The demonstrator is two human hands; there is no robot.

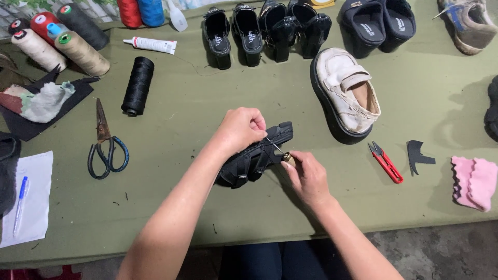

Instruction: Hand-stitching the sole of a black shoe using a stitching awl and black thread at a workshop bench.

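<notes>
- Head view: we're looking down on a desk (207, 207) draped in olive-green cloth, and both hands are busy near the middle of it, a little toward the near edge.
- The left hand (239, 128) is closed down on top of a black strappy sandal (254, 158), fingers curled together and pinching at its upper strap.
- The right hand (307, 176) is clamped around the wooden handle of a sewing awl (284, 155), the thin metal point angled up and left into the sandal's strap, right beside the left fingertips.
- The sandal lies on the desk, tilted, with its toe end pointing toward the far right.
- Just beyond the hands, a cream platform shoe (345, 93) rests on its side, near but not touching the sandal.
- Red thread snips (385, 162) sit to the right of the right hand, then a black leather scrap (416, 155) and a pink cloth (474, 181) by the right edge.
- Over on the left: dark scissors (106, 145), a black thread spool (137, 85) and a white glue tube (150, 45).
- Far left corner holds large thread cones (59, 39); the far edge is lined with black heeled shoes (264, 31).
- Near left corner: white paper with a blue pen (21, 205).
</notes>
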